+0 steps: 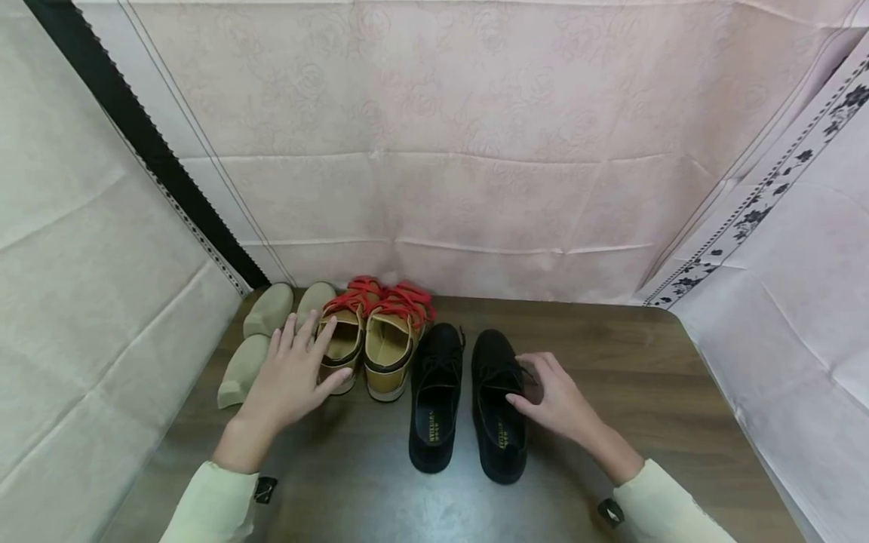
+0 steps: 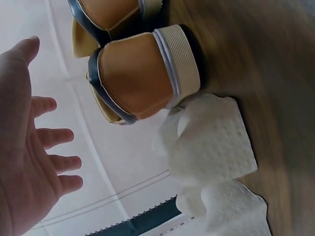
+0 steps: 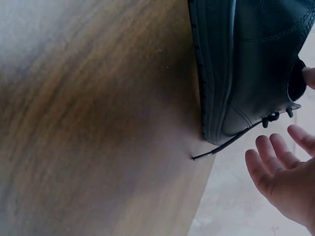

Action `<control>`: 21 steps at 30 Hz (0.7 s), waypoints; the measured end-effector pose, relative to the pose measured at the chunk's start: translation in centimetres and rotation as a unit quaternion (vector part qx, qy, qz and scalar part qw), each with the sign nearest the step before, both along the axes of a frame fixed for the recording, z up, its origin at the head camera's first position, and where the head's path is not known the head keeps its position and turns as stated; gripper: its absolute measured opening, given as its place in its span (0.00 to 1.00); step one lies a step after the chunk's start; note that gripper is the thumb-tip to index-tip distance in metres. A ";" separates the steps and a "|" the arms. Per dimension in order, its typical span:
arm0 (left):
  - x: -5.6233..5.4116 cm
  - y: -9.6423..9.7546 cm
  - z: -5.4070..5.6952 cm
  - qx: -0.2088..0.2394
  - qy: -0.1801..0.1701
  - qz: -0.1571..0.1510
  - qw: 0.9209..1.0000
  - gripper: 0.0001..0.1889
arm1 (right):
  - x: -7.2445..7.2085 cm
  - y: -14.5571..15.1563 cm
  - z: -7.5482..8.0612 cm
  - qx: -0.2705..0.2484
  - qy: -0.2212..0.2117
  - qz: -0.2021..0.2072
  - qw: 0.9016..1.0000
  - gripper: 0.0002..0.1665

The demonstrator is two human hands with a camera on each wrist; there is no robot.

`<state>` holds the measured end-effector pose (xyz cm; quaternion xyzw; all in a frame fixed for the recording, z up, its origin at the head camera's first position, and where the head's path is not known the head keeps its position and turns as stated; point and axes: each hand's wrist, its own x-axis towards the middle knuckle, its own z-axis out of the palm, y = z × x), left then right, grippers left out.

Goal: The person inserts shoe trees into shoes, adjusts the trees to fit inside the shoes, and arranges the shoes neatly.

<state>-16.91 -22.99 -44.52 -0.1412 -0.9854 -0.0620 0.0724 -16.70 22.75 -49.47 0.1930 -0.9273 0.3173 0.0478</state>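
Note:
My left hand is spread open over the left side of the table, overlapping pale, moulded, shoe-shaped inserts and the left tan shoe in the head view. In the left wrist view its straight fingers hold nothing, apart from the tan heels and the bumpy inserts. My right hand is at the right black lace-up shoe, thumb over its opening and loosely bent fingers beside the laces. The right wrist view shows those fingers near the hanging lace, without closing round the shoe.
The left black shoe stands beside its mate. Another tan shoe with red laces is to its left. Pale patterned cloth hangs behind the wooden table and on both sides.

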 end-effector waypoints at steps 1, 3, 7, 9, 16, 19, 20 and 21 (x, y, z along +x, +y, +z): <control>0.0 -0.1 0.0 0.001 0.001 0.000 1.000 0.47 | 0.0 0.0 0.0 -0.013 -0.005 -0.002 1.000 0.37; 0.0 -0.4 0.0 0.006 0.004 0.001 1.000 0.47 | 0.0 0.0 -0.2 -0.033 -0.017 -0.009 0.999 0.34; 0.1 -0.9 -0.1 0.017 0.012 0.006 1.000 0.47 | -0.1 -0.1 -0.4 -0.053 -0.025 -0.023 0.998 0.28; 0.1 -1.2 -0.2 0.021 0.016 0.009 1.000 0.46 | -0.1 -0.1 -0.5 -0.055 -0.024 -0.029 0.998 0.26; 0.4 -2.5 -0.7 0.038 0.027 0.007 0.999 0.46 | 0.0 -0.1 -0.9 -0.087 -0.046 -0.042 0.994 0.22; 0.4 -3.1 -0.9 0.046 0.028 0.010 0.998 0.46 | 0.1 -0.1 -1.0 -0.100 -0.053 -0.042 0.993 0.21; 0.4 -3.3 -1.0 0.048 0.029 0.012 0.998 0.46 | 0.1 -0.1 -1.0 -0.104 -0.054 -0.041 0.992 0.21; 0.4 -3.6 -1.1 0.050 0.028 0.015 0.998 0.46 | 0.1 -0.1 -1.1 -0.107 -0.054 -0.039 0.992 0.20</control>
